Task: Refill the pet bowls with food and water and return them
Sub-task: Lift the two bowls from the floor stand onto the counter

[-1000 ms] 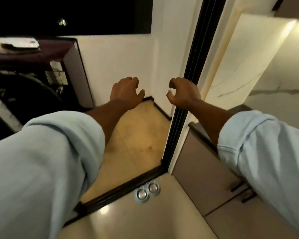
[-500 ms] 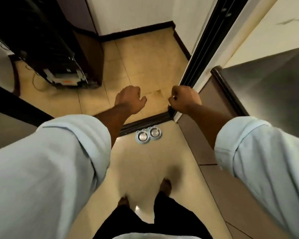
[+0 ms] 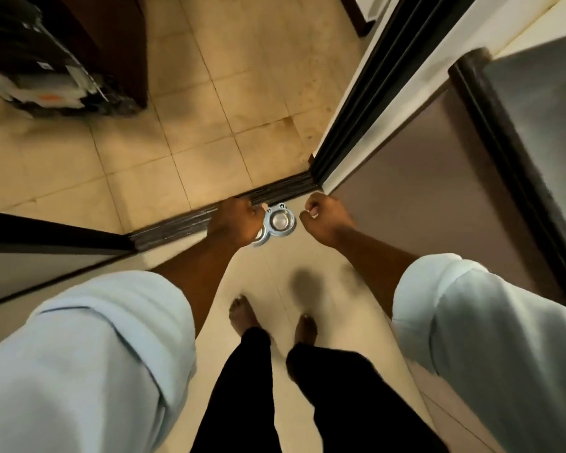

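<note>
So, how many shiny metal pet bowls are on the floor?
2. One round metal bowl sits by the dark door threshold; the second bowl, beside it, is mostly behind the left hand.

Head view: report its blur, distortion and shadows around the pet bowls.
Head view: wide-angle distortion slants the black door frame and swells the sleeves, which look soft; the pet bowls read sharp, the left hand covering part of one; a diffuse shadow lies on the floor ahead of the feet.
</note>
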{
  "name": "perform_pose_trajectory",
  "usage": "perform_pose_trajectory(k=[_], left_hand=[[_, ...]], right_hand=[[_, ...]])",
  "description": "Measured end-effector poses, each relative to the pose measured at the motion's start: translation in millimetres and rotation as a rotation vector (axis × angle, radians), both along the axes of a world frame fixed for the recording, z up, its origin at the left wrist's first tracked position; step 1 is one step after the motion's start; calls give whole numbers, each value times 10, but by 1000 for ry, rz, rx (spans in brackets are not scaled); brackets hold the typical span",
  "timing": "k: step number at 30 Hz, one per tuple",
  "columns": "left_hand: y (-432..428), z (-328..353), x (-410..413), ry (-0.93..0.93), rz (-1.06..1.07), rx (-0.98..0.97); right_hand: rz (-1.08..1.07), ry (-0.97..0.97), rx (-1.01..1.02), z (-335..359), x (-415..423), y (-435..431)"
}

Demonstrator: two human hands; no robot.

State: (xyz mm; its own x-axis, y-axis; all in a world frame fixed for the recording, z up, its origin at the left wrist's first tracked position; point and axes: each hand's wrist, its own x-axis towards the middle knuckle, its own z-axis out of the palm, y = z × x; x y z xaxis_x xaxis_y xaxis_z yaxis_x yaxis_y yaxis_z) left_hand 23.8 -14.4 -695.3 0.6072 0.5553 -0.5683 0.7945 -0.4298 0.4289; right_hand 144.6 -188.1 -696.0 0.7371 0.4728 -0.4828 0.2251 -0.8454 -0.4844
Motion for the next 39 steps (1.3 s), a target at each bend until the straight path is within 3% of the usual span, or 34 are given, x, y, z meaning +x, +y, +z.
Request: perform_pose_trajectory(k=[3,12,15,21,32,39], left_hand=[[127,-493,-57,1,50,-42],[249,-2922,-91,215,117,-54],[170,-3621,-169,275,97,-86],[189,-4655,-172,342,294,-105],[364,-5497,15,352,586,-145],[253,-5285,95,349,490,8]], right_hand=[[-150,86,29,-562,-37,51],[-197,155,-2,-2999,17,37],[-234,124,-35,-3641,84,15],[-275,82,-88,-4654,232,149],[-410,-7,-187,-5414,463,318],[-346,-57,-209,-5386,513,318]])
